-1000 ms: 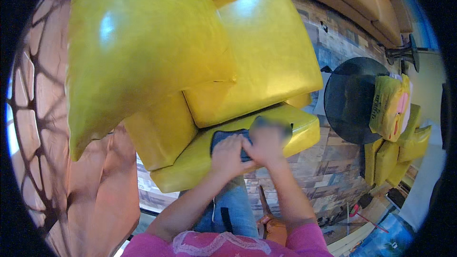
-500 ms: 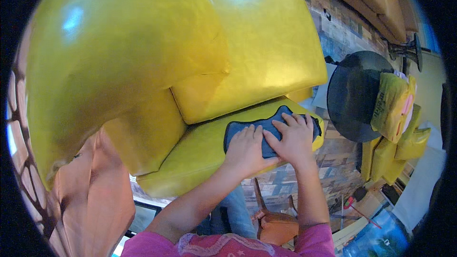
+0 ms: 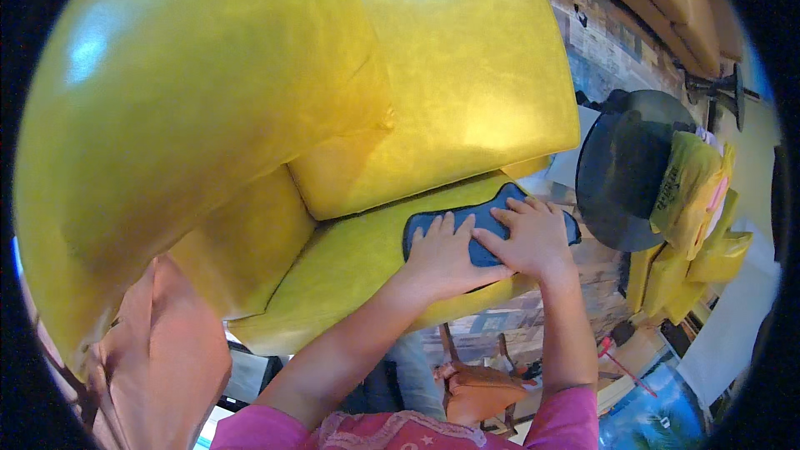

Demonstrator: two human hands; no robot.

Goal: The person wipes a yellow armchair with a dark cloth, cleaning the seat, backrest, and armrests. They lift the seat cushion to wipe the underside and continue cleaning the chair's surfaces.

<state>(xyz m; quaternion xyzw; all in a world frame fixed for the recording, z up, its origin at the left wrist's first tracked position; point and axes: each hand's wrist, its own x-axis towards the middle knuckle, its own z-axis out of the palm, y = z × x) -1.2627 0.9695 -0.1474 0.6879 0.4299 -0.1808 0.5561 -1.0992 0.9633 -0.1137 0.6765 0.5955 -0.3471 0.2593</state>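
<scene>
A blue-grey cloth (image 3: 428, 222) with a dark border lies spread on the yellow sofa's armrest (image 3: 358, 260). My left hand (image 3: 448, 257) rests palm down on its left part, with the fingers stretched out and apart. On the cloth's right part lies my right hand (image 3: 535, 242), also flat with its fingers spread. My right thumb points toward the left hand's fingers, and the two hands nearly meet over the middle of the cloth. The palms cover part of its near edge. One corner of the cloth shows beyond my right hand, near the armrest's end.
The yellow sofa seat (image 3: 467, 108) and a large backrest (image 3: 192, 75) fill the left and far side. To the right stands a round black table (image 3: 621, 171) bearing yellow fabric (image 3: 690, 187). An orange-seated chair (image 3: 479, 390) is below; a brown sofa (image 3: 650, 0) is at the back.
Both hands and the cloth appear a little further right in the view, which has also shifted. The cloth's right end looks flatter and extends further past my right hand.
</scene>
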